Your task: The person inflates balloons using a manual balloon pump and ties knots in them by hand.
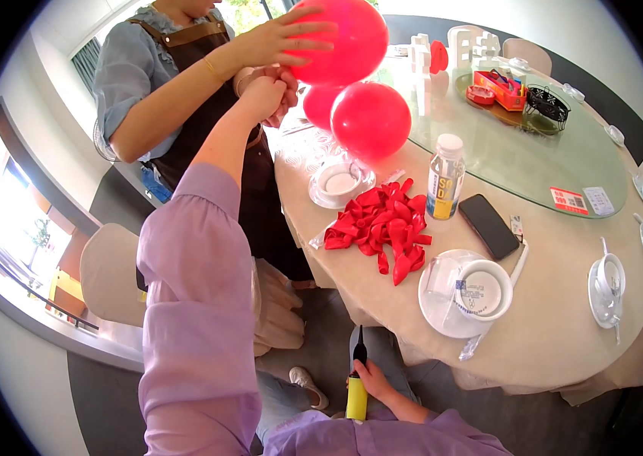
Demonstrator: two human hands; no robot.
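My left hand (262, 99) reaches up at the left, fingers closed, against a co-worker's hand just below a big inflated red balloon (348, 45). What it pinches is hidden. The co-worker's other hand (279, 38) lies spread on that balloon. Low in front of my body, my right hand (379, 382) is wrapped round a yellow hand pump (356, 400) whose black nozzle (360, 348) points up. Another inflated red balloon (371, 121) rests at the table's edge, with a further one partly behind it. A pile of limp red balloons (386, 226) lies on the tablecloth.
The round table (382, 304) carries a bottle (444, 178), a phone (488, 226), wrapped bowls such as the near bowl (484, 290), and a glass turntable (504, 163) with a red box (500, 90). The co-worker in a brown apron (249, 171) stands at left, near a chair (111, 273).
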